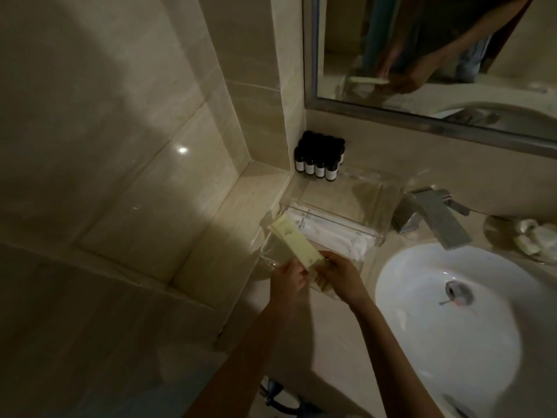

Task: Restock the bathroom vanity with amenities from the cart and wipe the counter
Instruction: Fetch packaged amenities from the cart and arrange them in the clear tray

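Observation:
Both hands hold a stack of long pale yellow amenity packets by its near end, over the front section of a clear acrylic tray on the vanity counter. My left hand pinches the packets from the left and my right hand grips them from the right. White packets lie in the tray's middle section. Several small dark bottles with white labels stand in the back corner.
A white round sink lies to the right, with a chrome faucet behind it. A small dish with white items sits at far right. A mirror hangs above. Tiled wall rises on the left.

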`<state>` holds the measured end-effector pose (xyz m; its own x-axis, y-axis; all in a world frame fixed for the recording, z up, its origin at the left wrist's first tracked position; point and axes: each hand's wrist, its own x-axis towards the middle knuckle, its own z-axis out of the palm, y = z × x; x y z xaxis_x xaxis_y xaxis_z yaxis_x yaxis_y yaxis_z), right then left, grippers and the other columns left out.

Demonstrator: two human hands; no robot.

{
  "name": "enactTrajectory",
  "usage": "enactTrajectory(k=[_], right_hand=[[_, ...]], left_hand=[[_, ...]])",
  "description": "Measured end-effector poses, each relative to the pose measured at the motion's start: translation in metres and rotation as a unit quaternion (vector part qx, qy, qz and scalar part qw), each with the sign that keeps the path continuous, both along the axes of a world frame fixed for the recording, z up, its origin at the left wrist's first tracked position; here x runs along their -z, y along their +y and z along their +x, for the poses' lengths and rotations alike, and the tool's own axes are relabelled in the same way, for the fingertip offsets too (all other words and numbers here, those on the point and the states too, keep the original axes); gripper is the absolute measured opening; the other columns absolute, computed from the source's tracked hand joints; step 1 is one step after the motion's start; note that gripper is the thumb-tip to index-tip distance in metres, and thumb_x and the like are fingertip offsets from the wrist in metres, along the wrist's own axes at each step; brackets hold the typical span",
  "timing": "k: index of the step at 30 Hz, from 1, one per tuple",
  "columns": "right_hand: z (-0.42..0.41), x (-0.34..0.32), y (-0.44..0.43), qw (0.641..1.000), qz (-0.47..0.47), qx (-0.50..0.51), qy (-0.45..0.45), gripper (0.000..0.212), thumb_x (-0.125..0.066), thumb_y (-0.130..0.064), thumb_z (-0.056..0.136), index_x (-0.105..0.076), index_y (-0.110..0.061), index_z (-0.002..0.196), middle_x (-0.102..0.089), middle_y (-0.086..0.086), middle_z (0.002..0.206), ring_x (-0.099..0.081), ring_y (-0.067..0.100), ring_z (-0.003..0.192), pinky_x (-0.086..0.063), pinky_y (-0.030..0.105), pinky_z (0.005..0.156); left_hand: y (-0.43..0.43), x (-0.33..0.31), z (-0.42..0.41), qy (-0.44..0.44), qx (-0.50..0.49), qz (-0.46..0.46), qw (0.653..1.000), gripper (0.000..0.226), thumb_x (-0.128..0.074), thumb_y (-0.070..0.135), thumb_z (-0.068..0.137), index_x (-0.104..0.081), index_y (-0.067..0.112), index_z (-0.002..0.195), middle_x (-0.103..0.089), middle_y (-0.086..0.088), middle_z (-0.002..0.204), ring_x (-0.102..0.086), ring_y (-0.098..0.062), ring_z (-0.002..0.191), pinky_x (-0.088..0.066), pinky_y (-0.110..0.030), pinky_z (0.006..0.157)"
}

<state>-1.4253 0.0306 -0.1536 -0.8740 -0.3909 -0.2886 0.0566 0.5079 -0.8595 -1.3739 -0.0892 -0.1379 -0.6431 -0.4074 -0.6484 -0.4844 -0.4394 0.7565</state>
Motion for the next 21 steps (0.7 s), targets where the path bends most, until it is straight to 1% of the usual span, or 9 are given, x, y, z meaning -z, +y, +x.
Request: enactTrajectory(k=[1,3,5,7,9,13,16,19,21], right_hand=[[-0.004,0.004,0.003,1.000,0.012,0.008,0.003,0.027,-0.056,-0.009,0.093,-0.066,-0.016,0.118,-0.067,0.000,0.093,-0.063,0.015,0.077,-0.049,0.025,0.068],[-0.011,0.011,0.008,0.999,0.041,0.007,0.008,0.030,-0.056,-0.008,0.093,-0.066,-0.018,0.119,-0.069,0.003,0.099,-0.065,0.021,0.084,-0.050,0.031,0.073],[-0.017,0.018,0.012,0.998,0.057,-0.013,0.001,0.031,-0.056,-0.007,0.093,-0.065,-0.017,0.121,-0.070,0.010,0.107,-0.066,0.027,0.093,-0.050,0.035,0.081],[-0.020,0.023,0.013,0.997,0.064,-0.038,-0.020,0.032,-0.055,-0.007,0.094,-0.063,-0.014,0.124,-0.068,0.011,0.114,-0.065,0.028,0.099,-0.049,0.035,0.086],[-0.021,0.026,0.013,0.995,0.066,-0.071,-0.027,0.033,-0.054,-0.007,0.094,-0.062,-0.011,0.126,-0.065,0.011,0.120,-0.063,0.027,0.104,-0.047,0.034,0.091],[-0.024,0.031,0.013,0.989,0.069,-0.126,-0.042,0.038,-0.050,-0.002,0.095,-0.056,-0.009,0.132,-0.056,0.011,0.133,-0.054,0.027,0.121,-0.040,0.033,0.102],[-0.028,0.032,0.012,0.986,0.064,-0.148,-0.043,0.041,-0.045,0.003,0.095,-0.052,-0.006,0.134,-0.051,0.013,0.139,-0.049,0.029,0.128,-0.035,0.033,0.107],[-0.028,0.030,0.011,0.982,0.081,-0.166,-0.044,0.040,-0.039,-0.005,0.100,-0.049,-0.011,0.138,-0.050,0.011,0.141,-0.048,0.027,0.128,-0.033,0.030,0.104],[-0.027,0.033,0.011,0.981,0.094,-0.165,-0.038,0.041,-0.040,-0.008,0.100,-0.049,-0.016,0.139,-0.051,0.011,0.140,-0.049,0.026,0.126,-0.034,0.032,0.103]], left_hand=[[-0.002,0.000,0.001,0.015,0.014,-0.006,1.000,0.022,-0.043,0.009,0.100,-0.060,0.003,0.113,-0.066,-0.008,0.096,-0.066,-0.016,0.085,-0.053,-0.021,0.072],[-0.008,0.003,0.003,0.041,0.019,-0.052,0.998,0.028,-0.045,0.009,0.100,-0.055,-0.002,0.124,-0.065,-0.013,0.111,-0.064,-0.024,0.101,-0.052,-0.030,0.087],[-0.014,0.010,0.004,0.052,0.029,-0.177,0.983,0.028,-0.052,0.008,0.097,-0.059,0.001,0.122,-0.067,-0.013,0.111,-0.064,-0.026,0.102,-0.052,-0.032,0.086],[-0.019,0.013,0.006,0.050,0.067,-0.330,0.940,0.028,-0.050,0.007,0.096,-0.062,0.005,0.121,-0.066,-0.011,0.116,-0.062,-0.019,0.107,-0.047,-0.024,0.087],[-0.022,0.013,0.008,0.057,0.088,-0.426,0.899,0.033,-0.044,0.001,0.096,-0.061,0.008,0.124,-0.063,-0.007,0.123,-0.056,-0.009,0.110,-0.044,-0.019,0.090],[-0.026,0.016,0.005,0.135,0.177,-0.550,0.805,0.042,-0.046,-0.009,0.088,-0.061,0.008,0.123,-0.061,-0.009,0.126,-0.054,-0.018,0.120,-0.043,-0.026,0.102],[-0.029,0.020,-0.003,0.175,0.264,-0.596,0.738,0.040,-0.045,-0.002,0.084,-0.065,0.006,0.119,-0.060,-0.013,0.129,-0.052,-0.023,0.124,-0.043,-0.031,0.103],[-0.032,0.034,-0.011,0.177,0.333,-0.589,0.714,0.042,-0.042,0.010,0.080,-0.069,0.005,0.111,-0.069,-0.014,0.112,-0.064,-0.027,0.107,-0.053,-0.044,0.092],[-0.037,0.046,-0.015,0.159,0.369,-0.582,0.707,0.040,-0.043,0.013,0.079,-0.072,0.005,0.106,-0.071,-0.012,0.101,-0.067,-0.026,0.094,-0.057,-0.043,0.081]])
